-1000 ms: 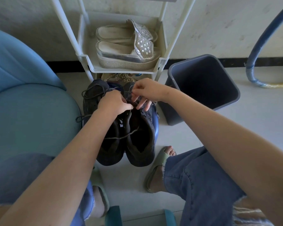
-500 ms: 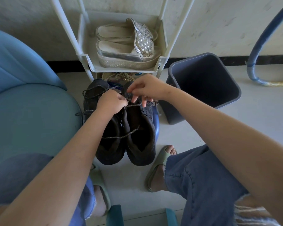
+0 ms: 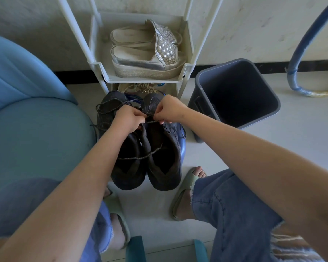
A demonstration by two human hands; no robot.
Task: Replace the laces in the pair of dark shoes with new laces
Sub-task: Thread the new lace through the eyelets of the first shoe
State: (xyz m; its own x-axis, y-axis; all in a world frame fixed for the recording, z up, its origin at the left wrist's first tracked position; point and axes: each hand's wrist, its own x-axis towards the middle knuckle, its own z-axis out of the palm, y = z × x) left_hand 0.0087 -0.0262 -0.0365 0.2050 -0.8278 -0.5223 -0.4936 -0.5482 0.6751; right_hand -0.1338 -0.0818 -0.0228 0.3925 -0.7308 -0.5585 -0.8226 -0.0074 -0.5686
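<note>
Head view: the dark shoes [image 3: 160, 167] sit side by side on the floor [image 3: 159, 205] between the person's feet, toes toward the shoe rack [image 3: 140, 79]. Left hand [image 3: 128, 120] and right hand [image 3: 169, 111] each have a pinching grip on the lace [image 3: 152, 121] above the right-side shoe's eyelets.

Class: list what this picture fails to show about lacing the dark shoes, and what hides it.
Head view, front eyelets of the dark grey lace-up shoes: covered by the left hand and right hand.
Head view, thin dark lace pinched between them: old or new, cannot tell.
Head view, gold item below the white plastic rack shelf: mostly hidden by it.
</note>
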